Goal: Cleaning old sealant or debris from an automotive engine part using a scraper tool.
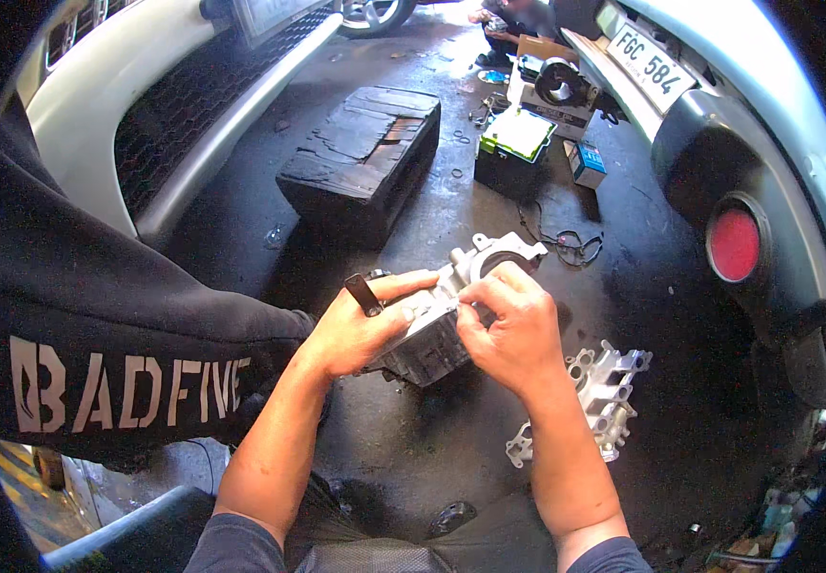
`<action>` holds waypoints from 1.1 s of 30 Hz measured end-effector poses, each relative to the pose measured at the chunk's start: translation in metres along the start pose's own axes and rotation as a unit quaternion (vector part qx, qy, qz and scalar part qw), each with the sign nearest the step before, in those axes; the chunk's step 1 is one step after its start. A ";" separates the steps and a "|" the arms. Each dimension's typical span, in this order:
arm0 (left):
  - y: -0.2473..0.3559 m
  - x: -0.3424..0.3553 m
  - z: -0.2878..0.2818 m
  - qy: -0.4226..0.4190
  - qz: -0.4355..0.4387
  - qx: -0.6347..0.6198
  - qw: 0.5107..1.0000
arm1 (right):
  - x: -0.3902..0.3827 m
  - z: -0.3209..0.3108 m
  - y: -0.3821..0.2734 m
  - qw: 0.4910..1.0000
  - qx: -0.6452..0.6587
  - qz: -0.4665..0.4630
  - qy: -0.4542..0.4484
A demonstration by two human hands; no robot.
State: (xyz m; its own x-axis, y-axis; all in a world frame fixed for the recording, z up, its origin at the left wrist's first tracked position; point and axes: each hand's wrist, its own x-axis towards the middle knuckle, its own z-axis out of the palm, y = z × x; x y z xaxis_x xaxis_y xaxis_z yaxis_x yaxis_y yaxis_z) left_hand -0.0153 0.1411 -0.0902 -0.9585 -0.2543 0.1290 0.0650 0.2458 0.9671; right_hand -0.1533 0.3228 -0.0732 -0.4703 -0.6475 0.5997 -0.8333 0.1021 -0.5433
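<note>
In front of me I hold up a silvery cast-metal engine part (432, 339) with a round, dark-lined opening (504, 263) at its far end. My left hand (365, 325) grips its left side, thumb and fingers spread along the top. A black flat strip (363, 294) sticks up by that hand; whether it belongs to the part or is a tool I cannot tell. My right hand (513, 325) pinches thumb and forefinger together at the part's top edge near the opening. What lies in that pinch is too small to make out.
Another cast-metal piece with several port holes (614, 396) lies on the floor by my right forearm. Ahead stand a dark worn block (360, 158), a black box topped by a bright yellow-green frame (518, 143) and a blue box (587, 164). Vehicle bumpers flank both sides; a person crouches far back.
</note>
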 end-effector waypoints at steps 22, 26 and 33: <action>0.001 -0.001 -0.003 -0.026 -0.016 -0.014 0.999 | 0.000 0.001 0.029 0.998 -0.053 -0.002 0.032; 0.001 -0.003 -0.008 -0.010 -0.012 0.010 1.000 | 0.000 -0.014 0.052 0.991 -0.061 0.107 0.044; 0.003 -0.001 0.003 -0.007 -0.005 0.019 1.000 | -0.028 -0.053 0.124 0.975 -0.198 0.080 -0.064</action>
State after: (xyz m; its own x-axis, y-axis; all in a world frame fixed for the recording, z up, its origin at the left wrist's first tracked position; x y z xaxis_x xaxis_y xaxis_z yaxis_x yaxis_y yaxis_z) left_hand -0.0150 0.1446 -0.0877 -0.9626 -0.2447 0.1167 0.0452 0.2796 0.9591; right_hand -0.2586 0.3941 -0.1261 -0.5846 -0.6860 0.4333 -0.8109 0.4769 -0.3390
